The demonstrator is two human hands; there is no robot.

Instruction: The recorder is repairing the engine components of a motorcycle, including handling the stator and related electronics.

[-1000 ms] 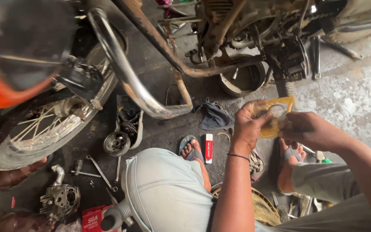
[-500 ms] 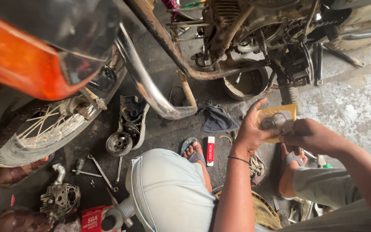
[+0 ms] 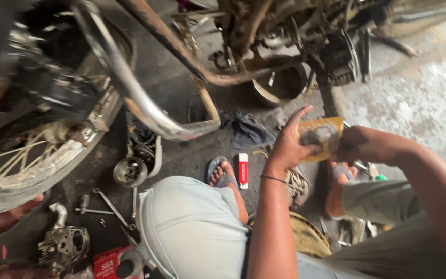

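Two hands meet on a small yellow packet above the floor: the left hand cradles it in a closed grip, the right hand pinches its edge. Below, a red-and-white tube lies beside a sandalled foot; a red box sits near wrenches.

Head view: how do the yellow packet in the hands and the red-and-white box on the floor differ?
The yellow packet is flat, wide and clear-fronted; the red-and-white box is slim and opaque. The packet is held up between the left hand and right hand; the box lies untouched beside a sandalled foot. Both are small packages.
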